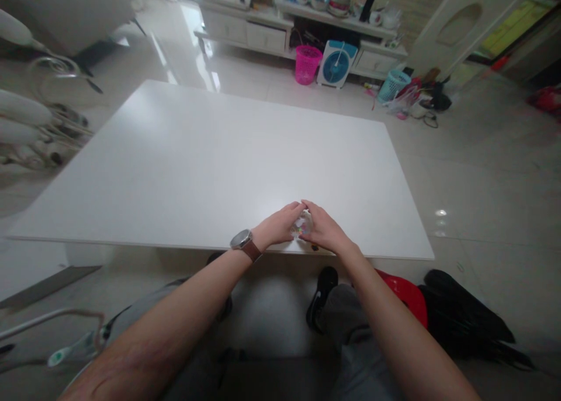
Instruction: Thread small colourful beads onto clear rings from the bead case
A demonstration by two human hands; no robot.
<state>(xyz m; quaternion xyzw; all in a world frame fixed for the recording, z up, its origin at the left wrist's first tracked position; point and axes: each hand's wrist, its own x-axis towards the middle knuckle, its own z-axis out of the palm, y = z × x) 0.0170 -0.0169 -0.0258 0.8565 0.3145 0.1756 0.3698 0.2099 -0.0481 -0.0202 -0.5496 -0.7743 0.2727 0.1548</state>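
Note:
Close to the near edge of the white table (228,155), my left hand (280,224) and my right hand (325,227) curve around a small clear item (302,223) with colourful bits showing in it. It looks like a little transparent bag or container; its exact kind is too small to tell. The fingertips of both hands meet at its far side. Below my right hand, a small brownish thing with dark spots (314,247) shows at the table edge, partly hidden. A watch (241,239) with a brown strap is on my left wrist.
Past the table stand a pink basket (307,65), a blue-and-white fan (336,64) and a light-blue basket (393,85) before a low cabinet (267,37). A red object (405,293) and black items (464,313) lie on the floor at the right.

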